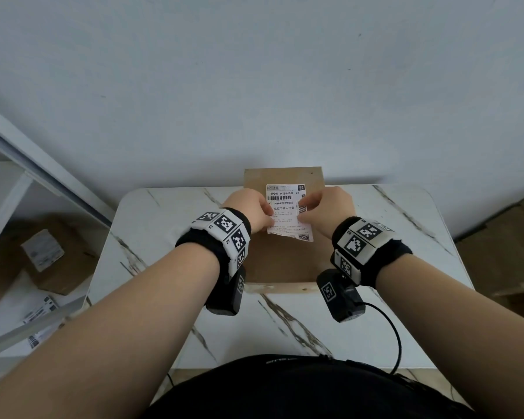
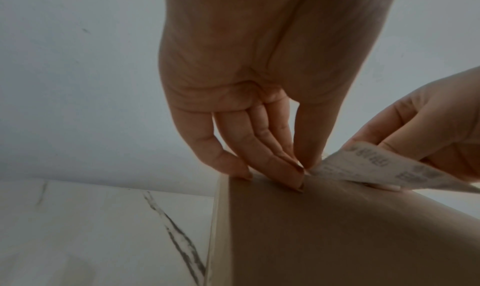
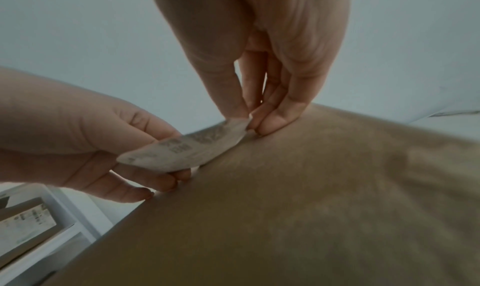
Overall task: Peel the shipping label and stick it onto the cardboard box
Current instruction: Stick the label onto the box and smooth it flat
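Shipping label [image 1: 288, 211] held just above cardboard box [image 1: 280, 261] on marble table [image 1: 375, 313]. Left hand [image 1: 250, 208] & right hand [image 1: 327, 208] each pinch 1 side edge betw. thumb and fingers; lower fingertips [image 2: 244, 174] touch box top.

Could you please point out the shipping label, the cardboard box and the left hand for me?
shipping label [image 1: 288, 207]: head view, printed middle.
cardboard box [image 1: 280, 264]: head view, bare top face.
left hand [image 1: 248, 208]: head view, back of hand.

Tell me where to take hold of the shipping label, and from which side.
Pinch the shipping label at its two side edges, as the left hand and right hand do: the thin sheet bows above the cardboard box, so the edges are free to pinch from either side.
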### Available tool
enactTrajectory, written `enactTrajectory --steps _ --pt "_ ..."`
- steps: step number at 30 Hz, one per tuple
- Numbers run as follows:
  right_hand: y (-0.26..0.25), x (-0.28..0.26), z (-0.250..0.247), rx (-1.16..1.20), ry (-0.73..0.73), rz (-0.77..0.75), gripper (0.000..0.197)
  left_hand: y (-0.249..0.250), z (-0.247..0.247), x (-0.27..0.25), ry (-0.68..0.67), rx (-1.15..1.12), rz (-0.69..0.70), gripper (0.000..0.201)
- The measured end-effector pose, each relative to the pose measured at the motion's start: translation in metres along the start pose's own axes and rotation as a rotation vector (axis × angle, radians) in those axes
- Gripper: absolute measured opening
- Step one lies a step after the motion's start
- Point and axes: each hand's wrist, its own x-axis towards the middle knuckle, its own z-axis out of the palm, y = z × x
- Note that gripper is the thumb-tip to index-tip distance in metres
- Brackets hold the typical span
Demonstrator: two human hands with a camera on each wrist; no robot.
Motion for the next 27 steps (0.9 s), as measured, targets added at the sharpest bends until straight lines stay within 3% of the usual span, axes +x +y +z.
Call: enactTrajectory --steps 27 --pt "0.0013 0.0002 0.0035 -0.060 0.001 -0.037 0.025 0.0004 0.0026 0.0023 -0.005 0.007 -0.001 0.025"
